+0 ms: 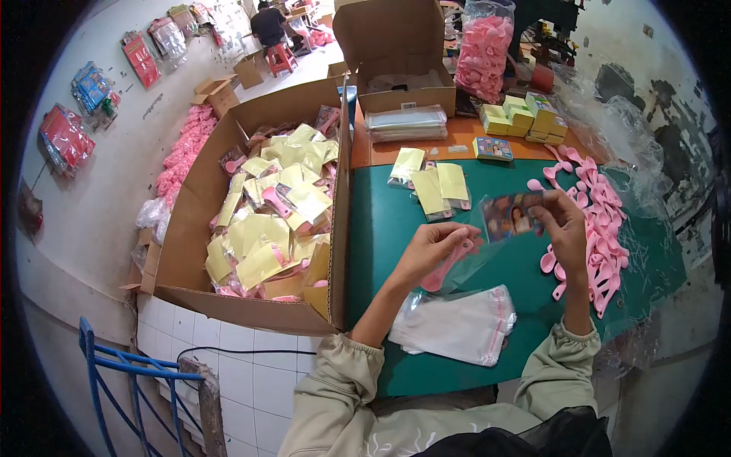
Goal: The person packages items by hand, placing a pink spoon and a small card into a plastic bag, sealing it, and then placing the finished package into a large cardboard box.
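My left hand (pixel 440 245) is closed on a clear plastic bag (pixel 481 257), with a pink spoon (pixel 444 268) at its fingers. To the right, my right hand (pixel 560 221) pinches a printed card (pixel 514 217) beside the mouth of the bag. A stack of clear bags (pixel 457 324) lies on the green table top (pixel 373 259) just below my hands. Many loose pink spoons (pixel 601 236) are piled at the right. Beyond my left hand lie several packed bags with yellow cards (pixel 432 190).
A large cardboard box (pixel 340 221) full of packed bags stands at the left. Behind are stacked cards (pixel 525 118), plastic packs (pixel 406 123), an open carton (pixel 407 99) and a bag of pink spoons (pixel 485 53). A person (pixel 268 27) sits far back; blue railing (pixel 137 365) stands lower left.
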The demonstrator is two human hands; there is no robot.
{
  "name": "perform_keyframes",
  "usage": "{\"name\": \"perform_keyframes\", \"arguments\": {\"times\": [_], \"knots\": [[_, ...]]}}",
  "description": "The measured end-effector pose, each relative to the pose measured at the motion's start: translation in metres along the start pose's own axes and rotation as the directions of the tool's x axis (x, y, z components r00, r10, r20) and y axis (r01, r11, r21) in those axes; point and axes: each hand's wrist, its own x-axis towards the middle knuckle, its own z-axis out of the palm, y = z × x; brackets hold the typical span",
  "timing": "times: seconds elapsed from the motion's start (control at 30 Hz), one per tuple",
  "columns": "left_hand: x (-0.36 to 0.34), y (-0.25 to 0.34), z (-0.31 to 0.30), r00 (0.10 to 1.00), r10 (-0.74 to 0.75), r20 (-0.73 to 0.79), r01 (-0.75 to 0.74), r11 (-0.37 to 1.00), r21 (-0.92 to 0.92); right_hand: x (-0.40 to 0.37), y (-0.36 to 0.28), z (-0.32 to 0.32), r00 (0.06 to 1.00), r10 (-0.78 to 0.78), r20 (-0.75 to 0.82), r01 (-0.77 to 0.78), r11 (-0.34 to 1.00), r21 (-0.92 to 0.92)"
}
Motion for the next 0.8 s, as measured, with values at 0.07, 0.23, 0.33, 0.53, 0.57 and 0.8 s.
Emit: {"name": "perform_keyframes", "arguments": {"times": [0.07,0.23,0.33,0.53,0.57,0.8], "knots": [[0.001,0.000,-0.001,0.999,0.010,0.031,-0.012,0.998,0.059,-0.002,-0.004,-0.001,0.996,0.006,0.090,0.000,0.998,-0.068],[0.003,-0.010,0.004,0.998,-0.011,0.054,-0.006,0.949,0.314,-0.008,-0.013,0.002,0.942,0.113,0.317,-0.079,0.990,-0.121],[0.000,-0.013,0.014,0.993,0.008,0.116,-0.049,0.934,0.354,-0.008,-0.001,0.004,0.819,0.129,0.559,0.026,0.965,-0.261],[-0.013,-0.008,0.021,0.998,0.010,0.060,-0.042,0.823,0.566,-0.021,0.026,0.028,0.811,-0.105,0.575,0.226,0.964,-0.143],[-0.015,-0.007,0.019,0.999,-0.001,0.040,-0.022,0.822,0.569,-0.022,0.026,0.029,0.815,-0.006,0.580,0.099,0.987,-0.129],[-0.024,-0.019,-0.030,0.998,-0.035,0.050,0.021,0.967,0.255,-0.021,0.044,0.025,0.870,0.286,0.401,-0.330,0.943,0.043]]}}
